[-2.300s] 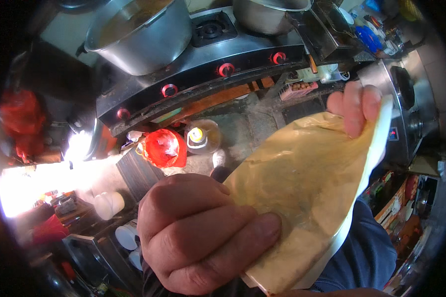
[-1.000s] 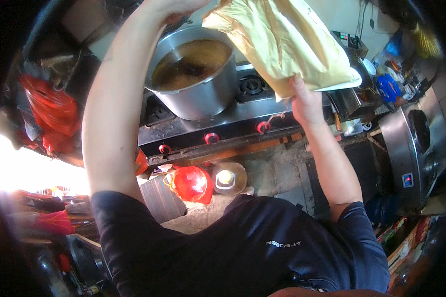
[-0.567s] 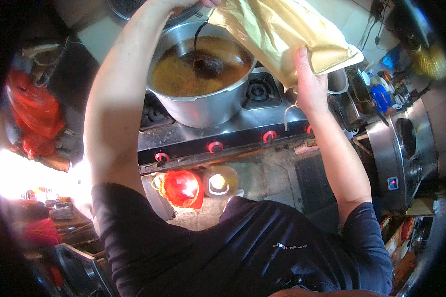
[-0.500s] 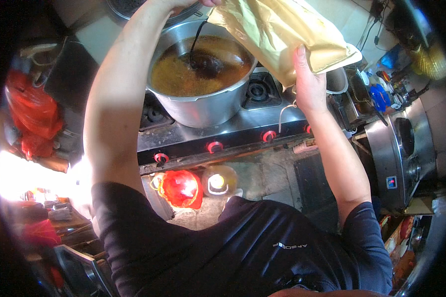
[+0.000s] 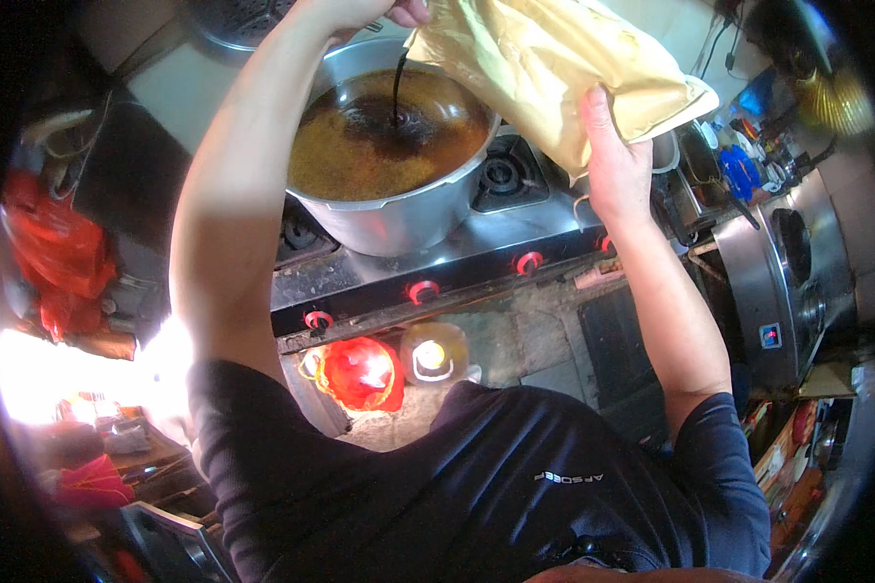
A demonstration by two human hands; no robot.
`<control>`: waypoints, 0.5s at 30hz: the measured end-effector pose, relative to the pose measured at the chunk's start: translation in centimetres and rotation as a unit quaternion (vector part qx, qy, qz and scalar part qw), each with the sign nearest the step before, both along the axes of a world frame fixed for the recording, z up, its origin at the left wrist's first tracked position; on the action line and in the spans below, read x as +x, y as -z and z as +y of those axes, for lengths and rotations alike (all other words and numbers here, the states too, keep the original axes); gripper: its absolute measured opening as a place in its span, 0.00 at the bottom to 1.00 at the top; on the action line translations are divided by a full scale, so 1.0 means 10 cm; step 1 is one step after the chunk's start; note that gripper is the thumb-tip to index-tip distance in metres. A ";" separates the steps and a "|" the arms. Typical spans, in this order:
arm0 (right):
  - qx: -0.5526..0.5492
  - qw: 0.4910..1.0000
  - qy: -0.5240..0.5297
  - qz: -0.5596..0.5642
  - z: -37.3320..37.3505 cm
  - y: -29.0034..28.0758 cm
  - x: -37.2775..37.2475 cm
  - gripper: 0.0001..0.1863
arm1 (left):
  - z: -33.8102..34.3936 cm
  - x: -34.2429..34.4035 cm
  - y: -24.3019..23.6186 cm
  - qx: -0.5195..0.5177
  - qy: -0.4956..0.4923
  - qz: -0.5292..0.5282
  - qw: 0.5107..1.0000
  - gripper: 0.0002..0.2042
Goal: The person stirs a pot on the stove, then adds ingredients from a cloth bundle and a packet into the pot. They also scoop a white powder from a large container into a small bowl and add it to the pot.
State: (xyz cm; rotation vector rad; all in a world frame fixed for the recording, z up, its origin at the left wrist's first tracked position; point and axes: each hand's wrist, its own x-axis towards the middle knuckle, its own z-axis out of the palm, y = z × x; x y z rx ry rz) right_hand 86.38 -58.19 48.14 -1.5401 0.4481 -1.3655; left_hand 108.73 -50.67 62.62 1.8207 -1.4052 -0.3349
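A large gold pouch is tilted over the pot, its lower left corner pointing down. My left hand, partly cut off by the upper edge, closes its fingers at that corner. My right hand grips the pouch's right end, thumb on the near face. From the corner a thin stream of dark liquid falls into a big metal pot. Inside the pot is brown, oily-looking liquid, with a dark patch where the stream lands.
The pot stands on a steel stove with red knobs; a bare burner lies to its right. Below are a red bag-lined container and a handled jug. A perforated metal pan sits behind left, a steel appliance at right.
The dark stream now falls straighter and a little farther right. The dark patch has spread in the pot. The pouch and my right hand have shifted slightly to the right.
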 end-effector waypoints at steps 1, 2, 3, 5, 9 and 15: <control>-0.002 1.000 -0.006 0.012 0.01 0.00 0.00 0.23 | 0.02 0.02 0.02 0.002 0.002 -0.007 1.000 0.14; -0.003 1.000 -0.008 0.018 0.01 0.01 0.01 0.25 | 0.03 0.04 0.03 0.007 -0.003 -0.014 1.000 0.13; -0.007 0.999 -0.006 0.031 0.02 0.01 0.03 0.24 | 0.05 0.07 0.05 0.000 -0.001 -0.002 1.000 0.12; -0.014 0.999 0.001 0.044 0.03 0.00 0.06 0.23 | 0.10 0.14 0.08 -0.013 0.002 0.020 1.000 0.11; -0.044 0.999 -0.010 0.027 0.06 -0.03 0.15 0.23 | 0.13 0.22 0.11 -0.025 0.013 0.049 0.998 0.10; -0.058 0.998 0.026 0.007 0.09 -0.07 0.19 0.17 | 0.15 0.17 0.10 -0.024 -0.020 0.026 0.999 0.09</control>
